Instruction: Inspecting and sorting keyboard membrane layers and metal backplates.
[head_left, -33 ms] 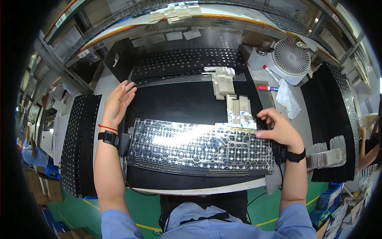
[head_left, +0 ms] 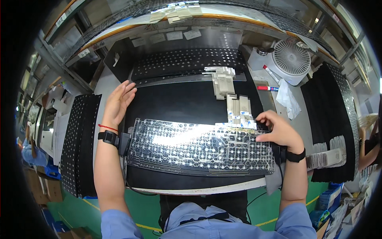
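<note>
A stack of clear sheets printed with a keyboard-like circuit pattern (head_left: 191,147) lies before me on a black work mat (head_left: 171,101), with glare across its left half. Beyond the stack's left end, my left hand (head_left: 118,102) is raised with the fingers stretched and nothing in it. My right hand (head_left: 278,129) hovers by the stack's upper right corner, thumb and forefinger apart and curved; I see nothing between them. Close to that hand, a bundle of pale flat strips with blue marks (head_left: 240,109) overlaps the stack's far edge. More pale strips (head_left: 224,84) lie behind it.
Black dotted sheets are piled at the back (head_left: 187,59), left (head_left: 75,139) and right (head_left: 330,103). A white fan (head_left: 291,57), a red marker (head_left: 267,88) and a crumpled tissue (head_left: 288,99) are at the far right. A shelf (head_left: 238,20) spans the back.
My right hand has shifted very slightly toward me, its thumb and forefinger a little lower. My left hand and the sheets are unchanged.
</note>
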`<state>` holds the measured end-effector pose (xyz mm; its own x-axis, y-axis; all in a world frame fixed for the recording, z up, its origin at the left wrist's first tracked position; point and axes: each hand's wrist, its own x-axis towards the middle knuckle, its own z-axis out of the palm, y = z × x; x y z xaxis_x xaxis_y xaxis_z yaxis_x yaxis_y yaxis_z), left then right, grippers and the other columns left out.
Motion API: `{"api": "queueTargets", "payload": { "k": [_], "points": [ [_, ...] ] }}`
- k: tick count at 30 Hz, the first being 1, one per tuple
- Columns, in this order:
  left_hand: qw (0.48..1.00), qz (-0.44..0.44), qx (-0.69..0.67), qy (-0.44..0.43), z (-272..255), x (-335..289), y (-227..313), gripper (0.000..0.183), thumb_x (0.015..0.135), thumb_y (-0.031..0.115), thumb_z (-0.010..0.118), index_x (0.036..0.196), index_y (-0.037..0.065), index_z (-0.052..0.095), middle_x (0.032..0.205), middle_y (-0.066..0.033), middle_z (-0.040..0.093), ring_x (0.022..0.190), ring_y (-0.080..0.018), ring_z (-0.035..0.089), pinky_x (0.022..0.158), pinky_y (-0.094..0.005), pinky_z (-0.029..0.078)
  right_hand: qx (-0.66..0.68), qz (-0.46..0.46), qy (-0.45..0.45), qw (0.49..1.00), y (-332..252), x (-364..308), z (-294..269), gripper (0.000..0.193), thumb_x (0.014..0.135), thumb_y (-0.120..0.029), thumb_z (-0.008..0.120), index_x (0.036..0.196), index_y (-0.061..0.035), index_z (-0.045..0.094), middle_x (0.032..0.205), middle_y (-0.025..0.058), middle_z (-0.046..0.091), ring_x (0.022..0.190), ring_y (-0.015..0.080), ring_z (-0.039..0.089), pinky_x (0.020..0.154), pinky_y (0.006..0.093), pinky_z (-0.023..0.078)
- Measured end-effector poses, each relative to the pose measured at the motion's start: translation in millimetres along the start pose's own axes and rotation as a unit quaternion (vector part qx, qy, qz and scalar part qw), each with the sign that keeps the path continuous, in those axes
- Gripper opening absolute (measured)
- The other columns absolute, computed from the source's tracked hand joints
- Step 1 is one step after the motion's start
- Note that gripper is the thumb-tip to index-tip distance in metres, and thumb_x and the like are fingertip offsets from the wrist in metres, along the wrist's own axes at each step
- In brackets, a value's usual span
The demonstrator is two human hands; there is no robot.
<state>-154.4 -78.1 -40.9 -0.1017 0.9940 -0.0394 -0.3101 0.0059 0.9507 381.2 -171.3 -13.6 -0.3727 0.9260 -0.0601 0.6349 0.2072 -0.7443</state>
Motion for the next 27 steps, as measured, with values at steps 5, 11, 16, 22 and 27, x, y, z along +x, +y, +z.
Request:
{"api": "queueTargets", "payload": {
  "k": [5,11,16,22,27],
  "points": [
    [0.999,-0.021,0.039,-0.024,-6,1,1,0.039,0.105,0.027,0.053,0.133,-0.001,0.054,0.125,-0.0155,0.065,0.107,-0.02,0.065,0.091,-0.0301,0.054,0.024,0.03,-0.017,0.999,5,3,3,0.033,0.076,-0.015,0.085,0.099,-0.0012,0.065,0.093,0.0044,0.061,0.085,0.014,0.056,0.077,0.0283,0.046],
    [0.995,-0.052,0.068,-0.054,9,-7,5,0.04,0.106,0.029,0.051,0.132,-0.001,0.054,0.12,-0.0123,0.066,0.1,-0.0171,0.066,0.087,-0.0287,0.055,0.121,0.038,0.087,0.988,5,7,3,0.011,0.088,-0.007,0.073,0.094,-0.0004,0.066,0.084,-0.0016,0.062,0.078,0.0062,0.055,0.07,0.024,0.045],
    [0.977,-0.096,0.115,-0.151,8,-9,1,0.039,0.106,0.033,0.051,0.129,0.002,0.059,0.113,-0.0047,0.07,0.093,-0.01,0.067,0.082,-0.0251,0.054,0.172,0.036,0.157,0.972,6,9,3,0.01,0.091,-0.006,0.071,0.098,-0.0014,0.067,0.084,-0.0044,0.062,0.076,0.003,0.052,0.068,0.0207,0.043],
    [0.963,-0.091,0.192,-0.168,0,-7,0,0.02,0.102,0.025,0.059,0.111,0.009,0.066,0.086,0.0068,0.065,0.068,0.0012,0.05,0.058,-0.0178,0.04,0.198,0.054,0.168,0.964,5,10,5,0.009,0.092,-0.008,0.07,0.099,-0.0022,0.067,0.084,-0.0049,0.062,0.074,0.002,0.051,0.066,0.0192,0.041],
    [0.988,-0.041,0.096,-0.116,5,-5,-2,0.017,0.103,0.019,0.057,0.109,0.004,0.064,0.093,0.0012,0.069,0.08,-0.0048,0.062,0.074,-0.0211,0.051,0.325,0.042,0.193,0.925,12,18,6,0.014,0.1,-0.019,0.064,0.101,-0.005,0.067,0.081,-0.0074,0.061,0.068,-0.0005,0.049,0.061,0.0172,0.037]
  ]
}}
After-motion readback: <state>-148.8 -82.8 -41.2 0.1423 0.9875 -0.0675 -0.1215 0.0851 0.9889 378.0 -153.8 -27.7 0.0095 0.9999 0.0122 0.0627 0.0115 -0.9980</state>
